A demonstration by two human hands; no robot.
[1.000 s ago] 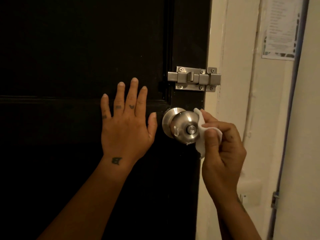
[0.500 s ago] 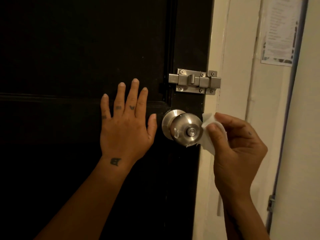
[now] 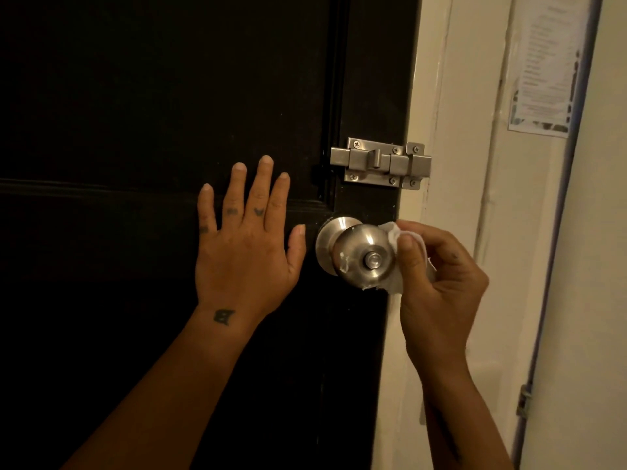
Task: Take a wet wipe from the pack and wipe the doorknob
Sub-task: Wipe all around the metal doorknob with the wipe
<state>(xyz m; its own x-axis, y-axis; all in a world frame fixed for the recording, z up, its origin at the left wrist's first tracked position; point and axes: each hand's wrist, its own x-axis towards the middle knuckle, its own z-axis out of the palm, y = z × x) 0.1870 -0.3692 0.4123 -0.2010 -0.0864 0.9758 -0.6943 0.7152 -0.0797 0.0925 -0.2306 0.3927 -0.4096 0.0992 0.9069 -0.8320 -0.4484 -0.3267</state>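
Note:
A round brushed-steel doorknob [image 3: 359, 254] sticks out of the dark door [image 3: 169, 96] near its right edge, with white smears on its left and lower rim. My right hand [image 3: 441, 283] grips a crumpled white wet wipe [image 3: 395, 262] and presses it against the knob's right side. My left hand [image 3: 244, 242] lies flat on the door just left of the knob, fingers spread, holding nothing. No wipe pack is in view.
A steel slide bolt [image 3: 380, 163] is mounted above the knob and spans door and cream frame [image 3: 437, 96]. A printed paper sheet [image 3: 543, 66] hangs on the wall at upper right. A small metal bracket [image 3: 524, 401] sits low on the right.
My right hand has moved the wipe along the knob's right side, out slightly and back against it, with the thumb now over the wipe. My left hand has stayed flat on the door.

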